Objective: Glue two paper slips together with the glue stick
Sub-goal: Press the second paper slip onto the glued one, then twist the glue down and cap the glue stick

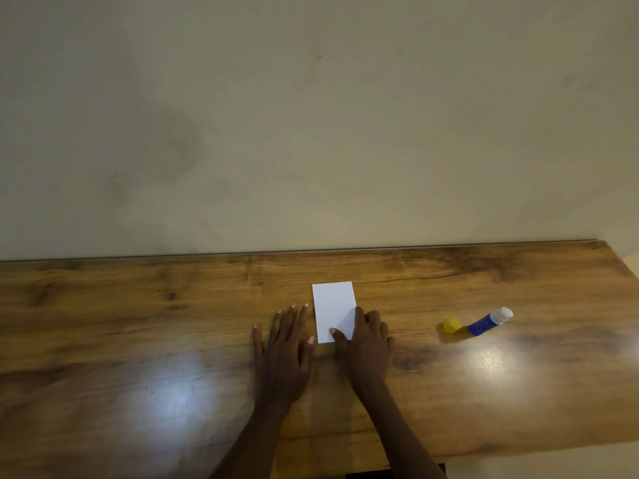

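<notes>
Your left grip [283, 350] lies flat on the tabletop [138, 305], fingers straight and fanned apart, holding nothing. Its fingertips end just beside the left edge of the white paper slip [333, 305] without covering it, which reads as a steadying hand parked close enough to help. Your right grip [366, 344] rests on the slip's near right corner: the thumb lies across the near edge, the forefinger runs up the right edge, and the other fingers bend loosely onto the wood outside it. It pinches nothing you can see, and it looks like a pressing or smoothing hold that stops the thin sheet sliding on a slick surface. Only one crisp, matte rectangle shows, its long side running away from you, so you cannot tell whether a second slip lies beneath; if one does, the join is probably being pressed down. Well off to the right of your right grip the glue stick [491, 321] lies on its side, a blue tube with a whitish far end. Its yellow cap [452, 325] sits off the tube, just beside it on the side nearer your grip, likely set aside so nothing sticky meets the paper. The tabletop is glossy wood grain, with a pale glare patch either side of your forearms.
</notes>
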`<state>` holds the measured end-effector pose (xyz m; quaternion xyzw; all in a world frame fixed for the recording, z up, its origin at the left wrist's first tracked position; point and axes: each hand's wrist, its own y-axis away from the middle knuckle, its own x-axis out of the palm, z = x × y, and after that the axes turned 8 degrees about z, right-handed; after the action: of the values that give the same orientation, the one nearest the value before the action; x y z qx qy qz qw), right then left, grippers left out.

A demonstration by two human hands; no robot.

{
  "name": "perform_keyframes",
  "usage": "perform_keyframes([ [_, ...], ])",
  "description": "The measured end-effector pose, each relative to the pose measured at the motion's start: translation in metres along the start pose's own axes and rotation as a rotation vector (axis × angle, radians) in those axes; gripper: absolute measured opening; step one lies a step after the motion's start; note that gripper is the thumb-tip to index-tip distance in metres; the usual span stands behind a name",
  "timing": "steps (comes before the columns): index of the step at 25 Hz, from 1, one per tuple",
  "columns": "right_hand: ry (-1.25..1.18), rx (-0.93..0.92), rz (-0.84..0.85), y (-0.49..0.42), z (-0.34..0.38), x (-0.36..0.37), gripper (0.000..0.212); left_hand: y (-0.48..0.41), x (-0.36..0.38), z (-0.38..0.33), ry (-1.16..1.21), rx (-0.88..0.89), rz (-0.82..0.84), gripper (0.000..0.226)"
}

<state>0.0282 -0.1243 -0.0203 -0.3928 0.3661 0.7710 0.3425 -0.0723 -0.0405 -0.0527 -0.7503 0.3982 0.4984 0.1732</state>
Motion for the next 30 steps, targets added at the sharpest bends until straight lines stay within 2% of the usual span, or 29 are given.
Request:
perform_keyframes([
  [6,0.042,-0.024,0.033,0.0,-0.007,-0.003,0.06,0.0,-0.001,0.0,0.001,0.01,0.014,0.059],
  [8,0.009,-0.038,-0.004,0.002,-0.012,-0.012,0.059,0.0,-0.003,-0.002,0.008,0.029,0.014,0.064],
  [10,-0.082,-0.066,-0.151,0.006,-0.023,-0.03,0.054,0.003,-0.005,-0.002,0.034,0.023,0.003,0.081],
  [12,-0.22,-0.094,-0.39,0.007,-0.043,-0.056,0.05,0.002,-0.007,-0.007,0.046,0.008,-0.003,0.095],
  [14,-0.338,-0.079,-0.586,0.006,-0.075,-0.083,0.053,-0.009,-0.005,-0.036,0.095,0.062,0.015,0.099],
  [16,-0.444,-0.015,-0.64,0.001,-0.111,-0.107,0.063,-0.025,0.003,-0.085,0.247,0.15,0.105,0.092],
  [18,-0.547,0.037,-0.547,-0.005,-0.141,-0.12,0.073,-0.04,0.02,-0.14,0.434,0.16,0.247,0.082],
  [20,-0.611,0.016,-0.381,-0.011,-0.161,-0.122,0.074,-0.047,0.04,-0.18,0.511,0.134,0.319,0.078],
  [22,-0.62,-0.033,-0.287,-0.021,-0.175,-0.118,0.065,-0.05,0.057,-0.202,0.483,0.113,0.345,0.069],
  [26,-0.623,-0.037,-0.238,-0.04,-0.181,-0.108,0.031,-0.059,0.067,-0.217,0.308,0.162,0.283,0.053],
  [30,-0.646,-0.062,-0.254,-0.038,-0.175,-0.11,0.02,-0.061,0.05,-0.216,0.43,0.159,0.249,0.046],
])
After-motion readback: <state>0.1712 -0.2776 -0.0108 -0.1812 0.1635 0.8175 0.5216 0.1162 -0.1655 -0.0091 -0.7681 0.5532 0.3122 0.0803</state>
